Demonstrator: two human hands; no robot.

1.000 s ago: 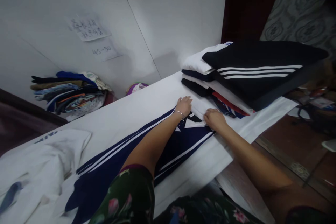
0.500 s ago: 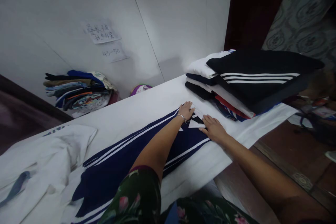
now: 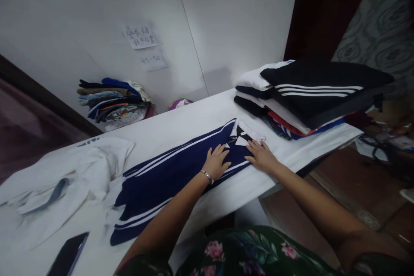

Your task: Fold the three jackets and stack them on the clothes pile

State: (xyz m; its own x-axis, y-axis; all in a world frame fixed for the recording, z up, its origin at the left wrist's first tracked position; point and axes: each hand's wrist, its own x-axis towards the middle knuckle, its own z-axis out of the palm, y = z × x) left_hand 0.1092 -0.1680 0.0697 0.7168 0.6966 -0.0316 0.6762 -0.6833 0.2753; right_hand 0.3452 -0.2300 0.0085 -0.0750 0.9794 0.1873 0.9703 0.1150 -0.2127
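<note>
A navy shirt (image 3: 168, 172) with white stripes and a white collar (image 3: 247, 131) lies flat along the white table (image 3: 181, 125). My left hand (image 3: 216, 162), a bracelet on its wrist, rests flat on the navy cloth just below the collar, fingers spread. My right hand (image 3: 262, 156) lies flat on the shirt's near edge beside the collar, fingers stretched out. Neither hand holds anything.
A stack of folded clothes (image 3: 310, 95), black with white stripes on top, sits at the table's far right. A crumpled white garment (image 3: 64, 172) lies at the left, a dark phone (image 3: 66, 256) near the front edge. Another pile of folded clothes (image 3: 113, 103) stands by the wall.
Both hands have slid back from the collar toward me along the shirt; the left hand moved furthest. The collar now lies uncovered. The camera has shifted left.
</note>
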